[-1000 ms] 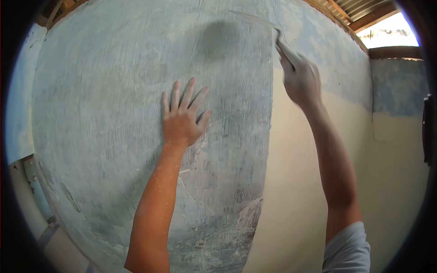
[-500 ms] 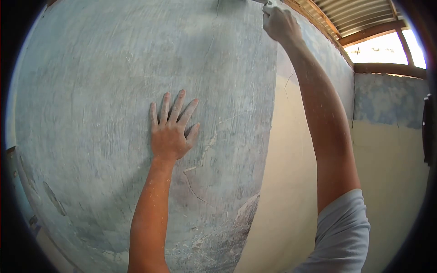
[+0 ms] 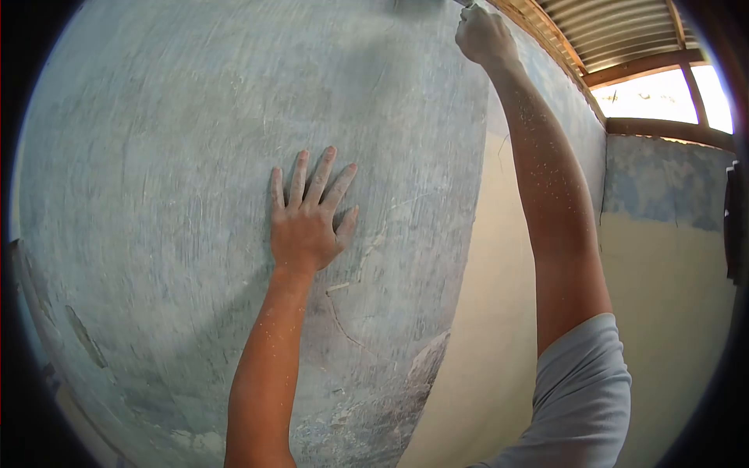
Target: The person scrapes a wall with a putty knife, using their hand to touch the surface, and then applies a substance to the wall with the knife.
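Observation:
My left hand (image 3: 306,222) lies flat on the grey-blue wall (image 3: 187,195), fingers spread and dusty, holding nothing. Raised near the top edge of the view, my right hand (image 3: 485,35) is wrapped round the handle of a scraper-like tool (image 3: 466,4). Most of that tool is cut off by the frame; a dark part or its shadow shows against the wall to the left of the hand. The wall's surface is streaked, with a crack and a pale chip below and right of my left hand. White specks dot both forearms.
Right of the grey-blue surface is a cream-painted wall (image 3: 499,312). Wooden beams (image 3: 647,66) and corrugated roofing (image 3: 616,31) show at the upper right, above a bright opening (image 3: 647,97). A dark object (image 3: 732,222) sits at the far right edge.
Over the last second my right hand has risen to the top of the view with the tool. The view has tilted upward and shifted. My left hand stays flat on the wall.

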A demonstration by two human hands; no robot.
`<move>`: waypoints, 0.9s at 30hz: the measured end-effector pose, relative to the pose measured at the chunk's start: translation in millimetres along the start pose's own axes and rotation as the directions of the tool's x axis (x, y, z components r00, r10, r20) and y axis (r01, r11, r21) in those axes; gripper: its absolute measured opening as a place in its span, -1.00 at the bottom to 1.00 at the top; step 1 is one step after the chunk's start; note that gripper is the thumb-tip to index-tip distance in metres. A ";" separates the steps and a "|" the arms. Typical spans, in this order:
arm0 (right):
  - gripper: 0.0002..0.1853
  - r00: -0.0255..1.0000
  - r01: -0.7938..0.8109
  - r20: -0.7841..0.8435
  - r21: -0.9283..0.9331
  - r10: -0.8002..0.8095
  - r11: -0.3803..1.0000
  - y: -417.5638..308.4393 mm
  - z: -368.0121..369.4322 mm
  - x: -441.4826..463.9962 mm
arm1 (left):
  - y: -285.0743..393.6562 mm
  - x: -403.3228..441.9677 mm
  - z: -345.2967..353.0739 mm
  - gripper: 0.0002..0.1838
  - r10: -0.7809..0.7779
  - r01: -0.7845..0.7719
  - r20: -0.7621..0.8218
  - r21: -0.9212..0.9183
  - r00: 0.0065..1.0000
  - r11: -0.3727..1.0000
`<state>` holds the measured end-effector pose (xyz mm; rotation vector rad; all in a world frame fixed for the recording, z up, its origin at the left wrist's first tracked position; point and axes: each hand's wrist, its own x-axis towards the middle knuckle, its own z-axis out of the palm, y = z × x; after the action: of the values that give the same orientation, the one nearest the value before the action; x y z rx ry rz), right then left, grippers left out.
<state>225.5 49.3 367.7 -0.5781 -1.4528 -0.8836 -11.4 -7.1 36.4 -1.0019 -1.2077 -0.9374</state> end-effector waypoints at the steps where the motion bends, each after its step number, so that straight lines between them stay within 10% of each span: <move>1: -0.63 1.000 0.030 0.004 -0.028 -0.030 0.999 -0.7 1.9 2.6 | -0.7 0.3 0.0 -0.31 0.004 -0.004 0.002 -0.006 1.000 1.000; 27: -0.75 0.998 0.013 -0.053 -0.021 -0.014 1.000 -9.7 0.5 14.4 | 1.3 -1.8 0.4 -0.29 0.011 -0.012 0.018 0.033 1.000 0.999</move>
<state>216.2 41.8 380.2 -0.5568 -1.4022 -0.9189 -10.5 -6.2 34.5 -0.9919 -1.2276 -0.8979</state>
